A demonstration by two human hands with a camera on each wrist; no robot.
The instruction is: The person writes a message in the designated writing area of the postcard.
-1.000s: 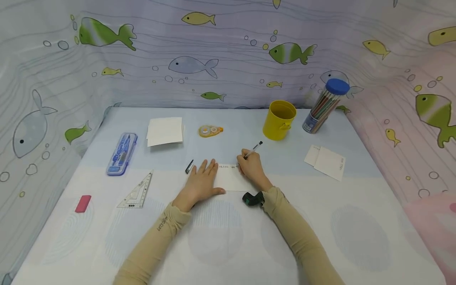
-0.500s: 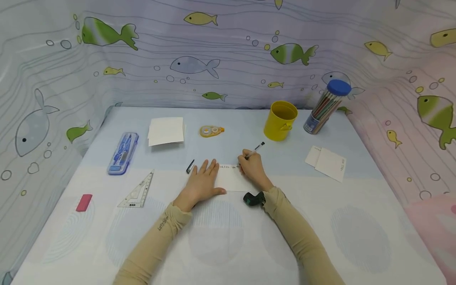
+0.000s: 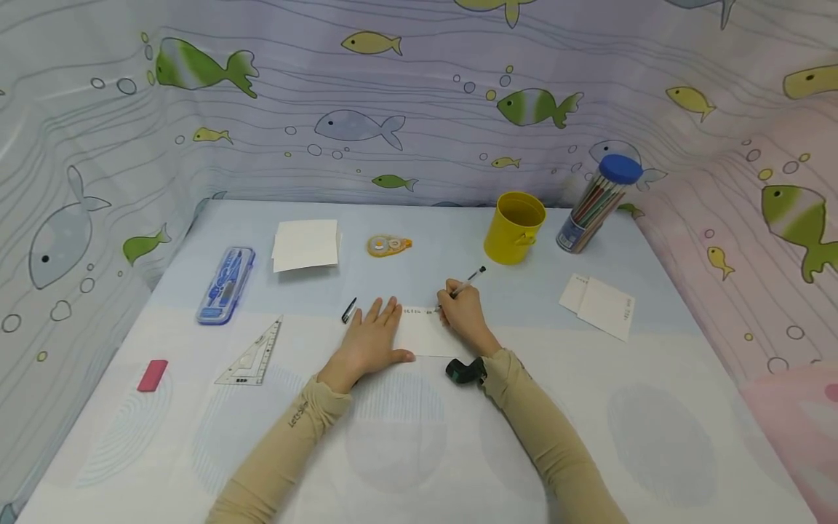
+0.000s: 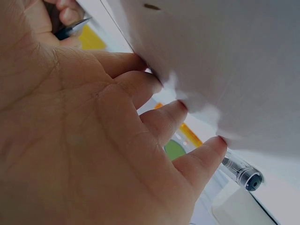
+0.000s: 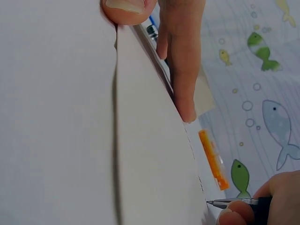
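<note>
A white paper card (image 3: 425, 336) lies in the middle of the table, a short line of small handwriting along its top edge. My left hand (image 3: 369, 340) rests on the card's left part with fingers spread and straight. The right hand (image 3: 463, 309) pinches a clear-barrelled pen (image 3: 474, 276) with a dark grip. In the right wrist view the pen's tip (image 5: 209, 202) meets the card's upper edge, at the end of the writing. Just left of the left fingertips lies the pen cap (image 3: 349, 311), clear with a dark clip.
Behind the hands are a paper stack (image 3: 305, 245), an orange correction tape (image 3: 389, 245), a yellow bucket (image 3: 513, 229) and a blue-lidded pencil tub (image 3: 599, 204). Written cards (image 3: 607, 308) lie right. Leftward are a blue geometry case (image 3: 225, 285), set square (image 3: 254, 356) and pink eraser (image 3: 153, 375).
The head view has tilted slightly. My left hand stays in place on the card, while the right hand keeps the pen at the writing line with only tiny movement.
</note>
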